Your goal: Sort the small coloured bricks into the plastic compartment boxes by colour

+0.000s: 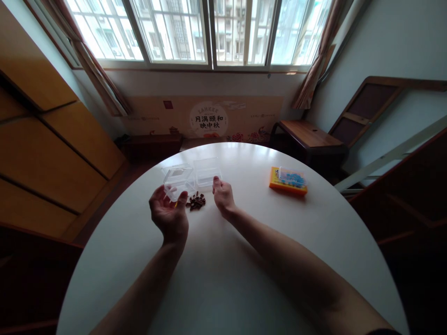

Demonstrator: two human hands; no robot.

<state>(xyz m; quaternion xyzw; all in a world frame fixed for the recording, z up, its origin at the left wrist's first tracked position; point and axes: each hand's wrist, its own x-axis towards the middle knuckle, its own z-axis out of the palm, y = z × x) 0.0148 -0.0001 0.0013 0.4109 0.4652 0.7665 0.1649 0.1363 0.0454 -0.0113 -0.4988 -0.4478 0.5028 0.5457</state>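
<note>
My left hand [170, 211] is wrapped round a clear plastic box [179, 179], its lid tipped up, with the thumb on the near edge. Just to the right stands a second clear plastic box [206, 176], its panel raised at the back. At its right end my right hand [223, 197] is closed, thumb on top, gripping that edge. Between the hands, a small pile of little dark brown pieces [196, 202] lies loose on the white round table [223, 279].
On the table's right side lies an orange-yellow box [288, 188] with a clear case of blue pieces [292, 177] on top. Beyond the table are a wooden stool [310, 134] and a window [209, 32]. Wooden cabinets [52, 153] stand at the left.
</note>
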